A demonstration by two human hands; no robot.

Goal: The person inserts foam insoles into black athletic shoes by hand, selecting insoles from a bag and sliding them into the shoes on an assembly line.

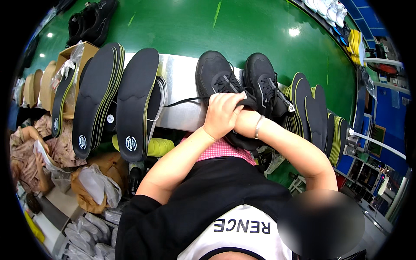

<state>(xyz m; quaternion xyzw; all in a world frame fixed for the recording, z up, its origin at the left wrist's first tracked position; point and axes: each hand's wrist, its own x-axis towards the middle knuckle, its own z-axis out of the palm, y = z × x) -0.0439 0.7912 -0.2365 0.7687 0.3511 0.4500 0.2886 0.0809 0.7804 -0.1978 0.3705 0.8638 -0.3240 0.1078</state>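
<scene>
Two black sneakers [214,71] [262,78] stand side by side on a metal bench edge, toes away from me. My left hand [221,115] bends over the opening of the left sneaker, its fingers closed at the collar. Something small and pale shows by its fingertips. A black lace [186,102] trails leftward from beside this hand. My right hand [247,123], with a bracelet at the wrist, presses in at the same sneaker's heel end, just under the left hand. Its fingers are hidden by the left hand and the shoe.
Stacks of black insoles with yellow-green edges stand to the left [97,99] and right [316,117]. More black shoes [93,24] lie on the green table [182,26] at the far left. A cardboard box [89,50] stands behind the left insoles. Another person's hand [40,158] is at far left.
</scene>
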